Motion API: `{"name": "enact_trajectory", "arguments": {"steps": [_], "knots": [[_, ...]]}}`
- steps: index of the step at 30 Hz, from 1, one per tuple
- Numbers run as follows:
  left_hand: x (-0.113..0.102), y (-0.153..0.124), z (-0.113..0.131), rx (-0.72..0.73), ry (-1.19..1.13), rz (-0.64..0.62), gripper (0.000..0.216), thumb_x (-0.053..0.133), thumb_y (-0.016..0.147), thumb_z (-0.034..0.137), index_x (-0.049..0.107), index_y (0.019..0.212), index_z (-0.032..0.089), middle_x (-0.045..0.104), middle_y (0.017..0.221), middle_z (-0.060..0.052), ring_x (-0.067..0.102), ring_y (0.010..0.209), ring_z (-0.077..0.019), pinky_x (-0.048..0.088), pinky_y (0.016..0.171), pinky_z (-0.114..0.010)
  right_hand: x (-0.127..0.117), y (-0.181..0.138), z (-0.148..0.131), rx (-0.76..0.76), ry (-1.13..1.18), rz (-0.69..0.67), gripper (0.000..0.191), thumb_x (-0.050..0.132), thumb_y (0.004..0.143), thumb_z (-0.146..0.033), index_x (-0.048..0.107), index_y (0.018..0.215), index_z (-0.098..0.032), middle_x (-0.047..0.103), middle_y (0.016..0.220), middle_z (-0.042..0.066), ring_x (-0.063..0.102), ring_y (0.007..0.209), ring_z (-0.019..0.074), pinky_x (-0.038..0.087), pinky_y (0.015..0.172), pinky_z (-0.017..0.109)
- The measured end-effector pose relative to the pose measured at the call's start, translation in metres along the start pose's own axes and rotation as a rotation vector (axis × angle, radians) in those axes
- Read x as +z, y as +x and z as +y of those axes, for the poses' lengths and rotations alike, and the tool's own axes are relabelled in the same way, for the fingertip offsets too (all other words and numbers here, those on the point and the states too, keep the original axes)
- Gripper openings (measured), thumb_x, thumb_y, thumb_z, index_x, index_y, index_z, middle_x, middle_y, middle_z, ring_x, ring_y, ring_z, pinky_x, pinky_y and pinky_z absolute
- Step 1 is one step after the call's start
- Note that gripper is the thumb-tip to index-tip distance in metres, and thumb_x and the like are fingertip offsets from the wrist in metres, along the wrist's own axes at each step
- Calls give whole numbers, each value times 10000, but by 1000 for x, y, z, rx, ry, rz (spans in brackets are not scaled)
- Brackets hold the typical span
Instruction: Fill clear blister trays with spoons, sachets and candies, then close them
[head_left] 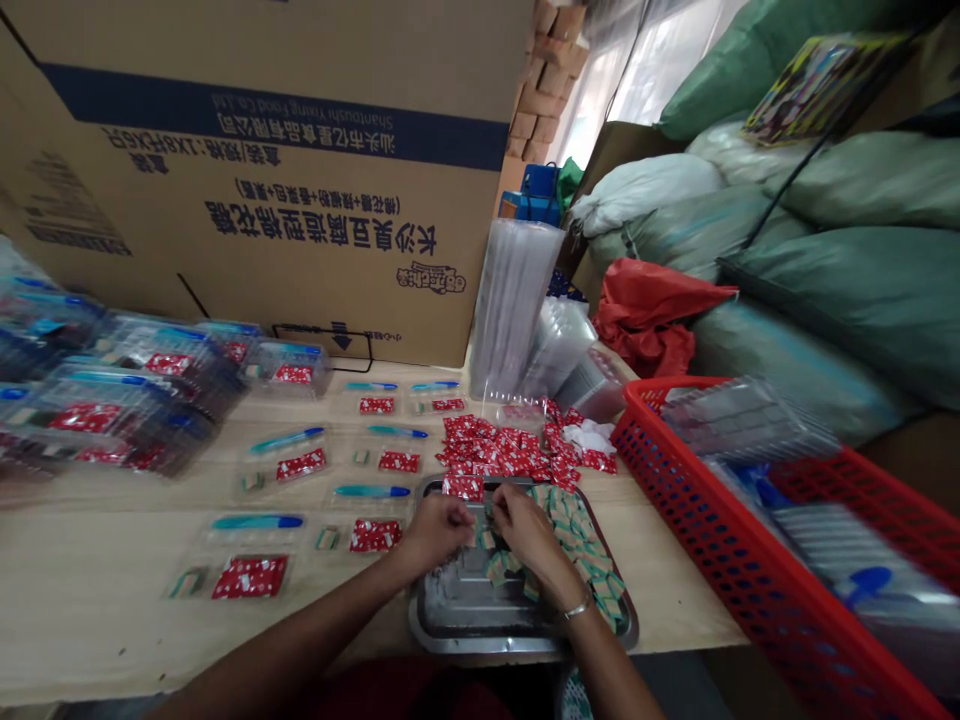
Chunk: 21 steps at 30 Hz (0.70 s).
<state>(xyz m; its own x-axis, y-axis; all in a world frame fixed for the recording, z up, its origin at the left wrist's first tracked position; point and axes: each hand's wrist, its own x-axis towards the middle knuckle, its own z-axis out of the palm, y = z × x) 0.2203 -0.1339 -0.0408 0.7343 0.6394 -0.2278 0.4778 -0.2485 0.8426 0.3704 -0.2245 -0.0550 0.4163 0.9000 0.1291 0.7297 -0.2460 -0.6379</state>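
Observation:
Both my hands meet over a metal tray (457, 610) at the table's front edge. My left hand (435, 528) is closed, fingers pinched on a small green-and-white packet (484, 535). My right hand (525, 528) is also closed, pinching at the same small packets; a bracelet sits on its wrist. More green packets (589, 550) lie along the tray's right side. A heap of red packets (517, 450) lies just behind the tray.
Clear blister packs (285, 455) with blue pens and red packets lie in rows on the wooden table (97, 600); filled ones are stacked at the left (112, 400). A big cardboard box (285, 170) stands behind. A red basket (750, 560) sits right, sacks beyond it.

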Motion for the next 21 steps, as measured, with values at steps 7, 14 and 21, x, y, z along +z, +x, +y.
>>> {"name": "enact_trajectory", "arguments": {"steps": [7, 14, 21], "knots": [[13, 24, 1, 46, 264, 6, 185, 536, 681, 67, 675, 780, 136, 689, 804, -79, 633, 823, -232, 445, 746, -321, -25, -31, 10, 95, 245, 16, 125, 464, 796, -301, 518, 748, -199, 560, 680, 0, 539, 626, 159, 403, 590, 260], [5, 24, 5, 108, 296, -40, 151, 542, 648, 38, 637, 681, 150, 678, 788, -72, 624, 866, -235, 434, 803, -324, -11, -30, -7, 101, 364, -66, 72, 496, 728, -250, 535, 719, -190, 540, 655, -5, 513, 629, 155, 390, 597, 261], [-5, 9, 3, 115, -66, -63, 48, 580, 685, 157, 614, 705, 132, 652, 626, -8, 597, 576, -128, 449, 555, -211, -15, -26, -24, 69, 585, -179, 131, 554, 763, -319, 565, 762, -188, 541, 684, -16, 498, 654, 140, 378, 611, 251]]}}
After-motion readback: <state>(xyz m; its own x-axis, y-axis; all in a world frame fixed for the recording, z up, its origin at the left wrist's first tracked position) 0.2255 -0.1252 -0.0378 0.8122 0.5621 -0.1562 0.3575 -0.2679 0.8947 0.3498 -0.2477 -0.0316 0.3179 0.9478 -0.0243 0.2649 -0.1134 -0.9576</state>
